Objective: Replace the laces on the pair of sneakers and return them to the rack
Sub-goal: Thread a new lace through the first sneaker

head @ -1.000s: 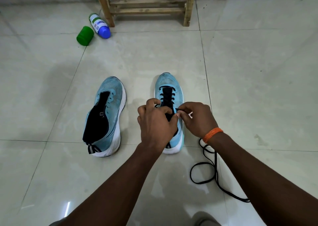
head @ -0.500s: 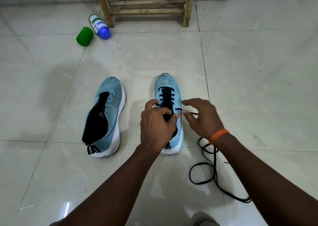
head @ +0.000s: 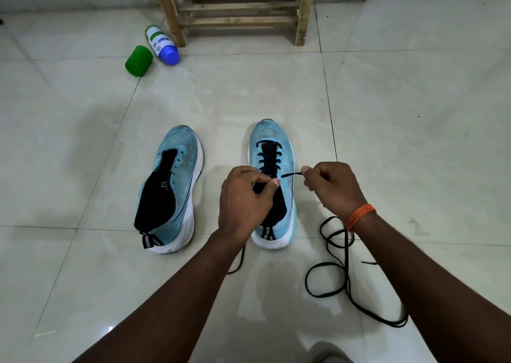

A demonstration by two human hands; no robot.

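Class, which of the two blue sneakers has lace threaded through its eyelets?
The right sneaker, held by the left hand: black lace, its end pinched by the right hand, crosses its eyelets. The left sneaker has bare eyelets.

The unlaced sneaker [head: 177, 169] at 9 o'clock and the half-laced sneaker [head: 272, 138] at the centre are both light blue with thin darker lines, black inside and white soles, the lace [head: 289, 174] is black, at 10 o'clock the cap [head: 138, 60] is green and the bottle [head: 161, 43] white with a blue end, and at 4 o'clock the wrist band [head: 359, 215] is orange.
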